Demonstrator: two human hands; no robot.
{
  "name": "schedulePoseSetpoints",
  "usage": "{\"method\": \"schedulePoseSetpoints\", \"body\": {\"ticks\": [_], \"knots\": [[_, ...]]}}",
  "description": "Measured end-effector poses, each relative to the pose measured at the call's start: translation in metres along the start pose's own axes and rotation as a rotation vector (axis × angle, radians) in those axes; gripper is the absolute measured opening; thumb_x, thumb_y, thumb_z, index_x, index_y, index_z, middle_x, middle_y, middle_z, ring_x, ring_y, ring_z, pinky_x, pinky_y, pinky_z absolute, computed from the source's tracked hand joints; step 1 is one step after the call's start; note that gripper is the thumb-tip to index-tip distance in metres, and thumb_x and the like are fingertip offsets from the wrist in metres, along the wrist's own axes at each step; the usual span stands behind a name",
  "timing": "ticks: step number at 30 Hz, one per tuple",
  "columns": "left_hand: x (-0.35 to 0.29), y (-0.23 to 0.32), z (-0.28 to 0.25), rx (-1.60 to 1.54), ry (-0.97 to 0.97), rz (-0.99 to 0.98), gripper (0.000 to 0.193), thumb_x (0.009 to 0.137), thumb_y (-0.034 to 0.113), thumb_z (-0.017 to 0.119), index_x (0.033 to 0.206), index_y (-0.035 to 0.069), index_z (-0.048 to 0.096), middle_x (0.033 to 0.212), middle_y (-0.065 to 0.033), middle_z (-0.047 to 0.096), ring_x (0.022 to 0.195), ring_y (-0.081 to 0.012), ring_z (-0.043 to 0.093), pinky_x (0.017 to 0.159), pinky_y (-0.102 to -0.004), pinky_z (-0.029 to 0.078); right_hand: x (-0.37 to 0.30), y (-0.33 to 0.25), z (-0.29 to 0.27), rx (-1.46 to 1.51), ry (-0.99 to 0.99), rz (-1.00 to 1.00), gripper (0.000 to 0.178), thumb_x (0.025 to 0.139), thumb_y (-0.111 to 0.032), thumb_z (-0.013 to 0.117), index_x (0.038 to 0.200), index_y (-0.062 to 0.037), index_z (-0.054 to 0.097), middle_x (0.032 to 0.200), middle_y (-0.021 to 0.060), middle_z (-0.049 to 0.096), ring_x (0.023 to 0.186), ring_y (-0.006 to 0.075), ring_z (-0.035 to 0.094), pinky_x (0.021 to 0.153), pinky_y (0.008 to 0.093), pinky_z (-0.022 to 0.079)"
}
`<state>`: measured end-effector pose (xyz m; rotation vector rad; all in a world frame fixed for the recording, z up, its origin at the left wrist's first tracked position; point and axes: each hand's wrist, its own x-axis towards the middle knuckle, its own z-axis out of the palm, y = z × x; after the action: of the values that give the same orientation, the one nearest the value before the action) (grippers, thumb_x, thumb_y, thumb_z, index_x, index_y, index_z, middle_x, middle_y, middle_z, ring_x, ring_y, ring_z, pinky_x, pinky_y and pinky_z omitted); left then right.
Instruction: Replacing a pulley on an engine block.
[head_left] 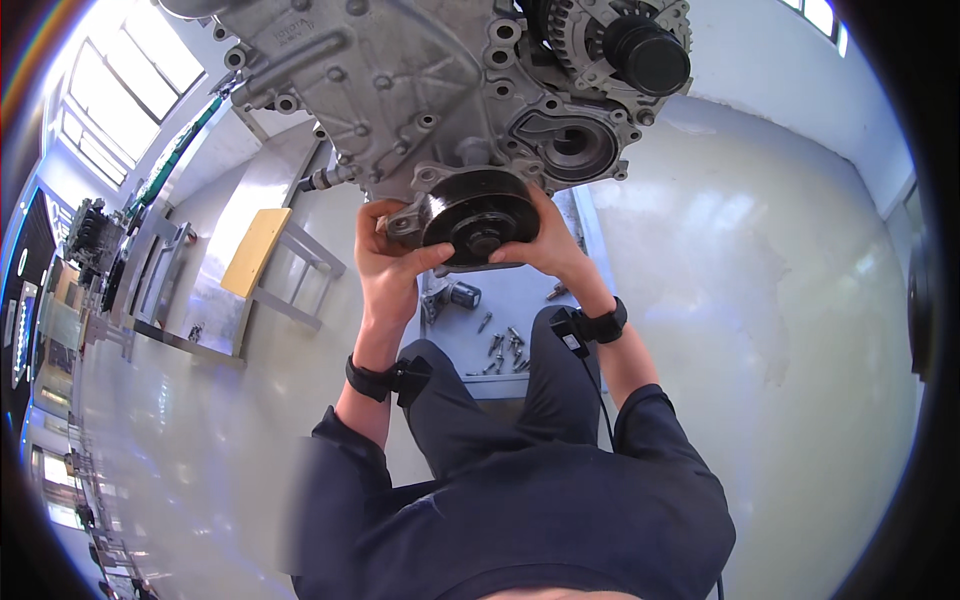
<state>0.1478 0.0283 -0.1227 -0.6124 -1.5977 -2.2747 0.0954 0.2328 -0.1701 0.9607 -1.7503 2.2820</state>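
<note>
Both my hands grip a water pump (437, 212) with a round black pulley, one at each side. My left hand (388, 255) is closed round its grey metal flange, thumb on the pulley's rim. My right hand (548, 238) is wrapped round the other side, with the thumb near the pulley's hub. The pump is at the lower front of a large grey engine (390, 75); whether it touches the engine I cannot tell. To its upper right are a round housing opening (580, 142) and an alternator (590, 35). My fingertips behind the pump are hidden.
Below the engine, a tray (455, 340) holds several loose bolts (515, 340) and a metal part with a dark cylinder (465, 294). To the left stands a metal workbench (222, 225) with a yellow board (256, 252) beside it. Another engine (92, 235) stands farther left.
</note>
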Motion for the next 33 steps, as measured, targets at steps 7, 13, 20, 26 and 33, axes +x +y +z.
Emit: {"method": "schedulePoseSetpoints", "body": {"ticks": [7,13,20,26,33], "knots": [[0.011,0.016,0.016,0.142,-0.072,-0.074,0.063,0.066,-0.014,0.081,0.116,0.0,0.046,0.101,-0.0117,0.065,0.093,-0.0179,0.067,0.077,-0.0293,0.058,-0.001,-0.002,-0.01,0.025,-0.026,0.021,0.088,0.061,-0.009,0.09,0.137,0.0019,0.046,0.124,0.0109,0.062,0.115,0.02,0.059,0.102,0.0345,0.046],[0.022,0.019,0.025,0.268,-0.119,-0.031,0.065,0.067,-0.007,0.085,0.118,-0.001,0.045,0.107,-0.0127,0.063,0.098,-0.0185,0.065,0.085,-0.0304,0.055,-0.003,-0.002,-0.008,0.155,0.115,-0.019,0.082,0.06,-0.01,0.09,0.131,0.0034,0.053,0.12,0.0118,0.064,0.111,0.0191,0.061,0.098,0.0331,0.049],[0.031,0.005,0.022,0.167,-0.17,0.117,0.049,0.091,0.016,0.07,0.128,0.001,0.041,0.124,-0.0146,0.055,0.114,-0.0202,0.057,0.096,-0.0333,0.048,-0.001,0.004,0.001,0.153,0.204,-0.082,0.074,0.059,-0.012,0.088,0.125,0.0035,0.058,0.113,0.0106,0.068,0.102,0.0189,0.065,0.092,0.032,0.052],[0.021,-0.025,-0.003,0.599,0.141,0.23,0.03,0.105,0.025,0.047,0.11,-0.002,0.059,0.098,-0.0058,0.061,0.091,-0.0108,0.053,0.083,-0.0276,0.046,0.003,0.011,-0.001,0.227,0.235,-0.127,0.073,0.057,-0.01,0.086,0.124,0.0037,0.059,0.112,0.0109,0.069,0.1,0.0189,0.066,0.091,0.0314,0.052],[0.025,-0.044,-0.002,0.678,0.06,0.435,0.03,0.084,-0.003,0.063,0.114,-0.002,0.06,0.102,-0.0117,0.056,0.091,-0.0209,0.057,0.082,-0.0302,0.047,-0.004,0.006,-0.001,0.422,0.234,-0.144,0.075,0.06,-0.012,0.08,0.129,0.0027,0.053,0.115,0.0101,0.066,0.105,0.0188,0.064,0.093,0.0318,0.051]]}}
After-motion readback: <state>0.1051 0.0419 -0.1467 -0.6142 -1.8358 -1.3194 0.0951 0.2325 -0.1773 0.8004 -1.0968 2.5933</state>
